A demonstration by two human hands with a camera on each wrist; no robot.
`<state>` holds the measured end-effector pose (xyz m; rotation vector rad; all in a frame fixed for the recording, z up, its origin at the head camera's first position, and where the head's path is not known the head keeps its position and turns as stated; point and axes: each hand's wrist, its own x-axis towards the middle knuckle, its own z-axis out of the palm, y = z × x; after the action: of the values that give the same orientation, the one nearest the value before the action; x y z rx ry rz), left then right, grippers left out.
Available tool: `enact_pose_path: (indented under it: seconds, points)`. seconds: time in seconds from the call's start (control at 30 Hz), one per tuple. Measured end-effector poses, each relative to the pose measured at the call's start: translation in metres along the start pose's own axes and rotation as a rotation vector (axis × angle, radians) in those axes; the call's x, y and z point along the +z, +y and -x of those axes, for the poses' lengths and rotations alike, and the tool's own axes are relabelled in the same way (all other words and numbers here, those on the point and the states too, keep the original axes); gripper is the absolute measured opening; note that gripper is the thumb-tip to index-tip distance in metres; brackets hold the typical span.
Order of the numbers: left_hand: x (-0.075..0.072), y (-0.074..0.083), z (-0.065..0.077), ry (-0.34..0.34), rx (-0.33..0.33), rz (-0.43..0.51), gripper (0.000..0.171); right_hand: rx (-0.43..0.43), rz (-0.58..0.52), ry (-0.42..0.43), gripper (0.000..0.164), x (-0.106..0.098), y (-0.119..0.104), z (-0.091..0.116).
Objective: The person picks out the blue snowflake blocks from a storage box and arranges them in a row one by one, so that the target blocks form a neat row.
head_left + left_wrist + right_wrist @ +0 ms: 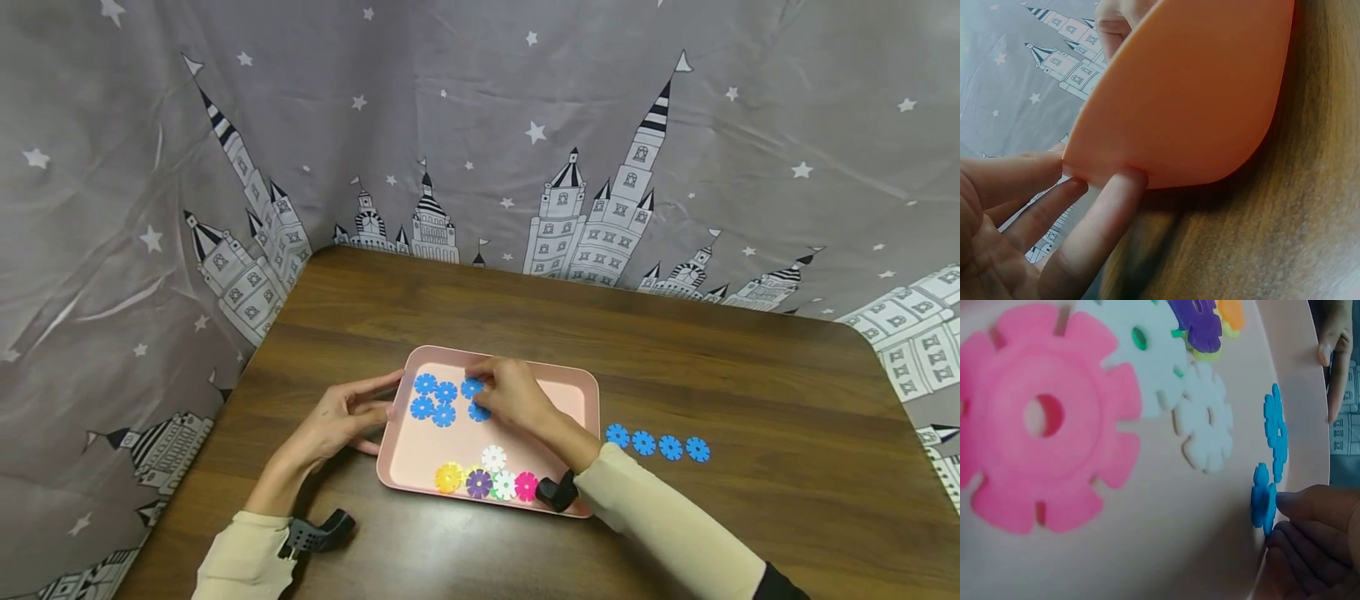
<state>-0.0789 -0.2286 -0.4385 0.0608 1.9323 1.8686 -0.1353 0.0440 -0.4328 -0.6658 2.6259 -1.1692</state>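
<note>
Table (795, 425) — fingers (486, 367) partly hide discs (468, 389)

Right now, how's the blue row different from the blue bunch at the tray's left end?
The blue row lies on the table, the blue bunch inside the tray. The row makes one line; the bunch makes two short rows. Both number four, all blue and notched.

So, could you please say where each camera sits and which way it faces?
Head: on the head, facing forward and down at the pink tray; left hand, right hand and sleeves show.
Left wrist: on that wrist, facing the tray's outer side; left hand close up, right-hand fingers at top.
Right wrist: on that wrist, facing across the tray's inside; right-hand fingers close up, left hand at the edge.
Head and right wrist views share the magenta disc.
</note>
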Motion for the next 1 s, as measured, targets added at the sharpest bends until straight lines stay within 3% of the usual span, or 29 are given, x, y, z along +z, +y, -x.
enact_pose_path:
  seconds: [0.3,0.43,0.77,1.0]
  points:
    - [0.001,0.000,0.001,-0.005,0.007,-0.004,0.061,-0.092,0.119,-0.017,0.030,0.008,-0.002,-0.004]
    - [0.001,0.001,0.001,-0.003,0.002,0.000,0.061,-0.093,0.148,-0.010,0.028,0.009,-0.004,-0.005]
    - [0.001,0.001,0.001,0.000,0.003,-0.001,0.060,-0.059,0.127,0.004,0.027,0.012,-0.007,-0.005]
    - [0.001,0.001,0.001,0.001,0.003,0.000,0.060,-0.126,0.149,-0.002,0.029,0.014,-0.005,-0.006]
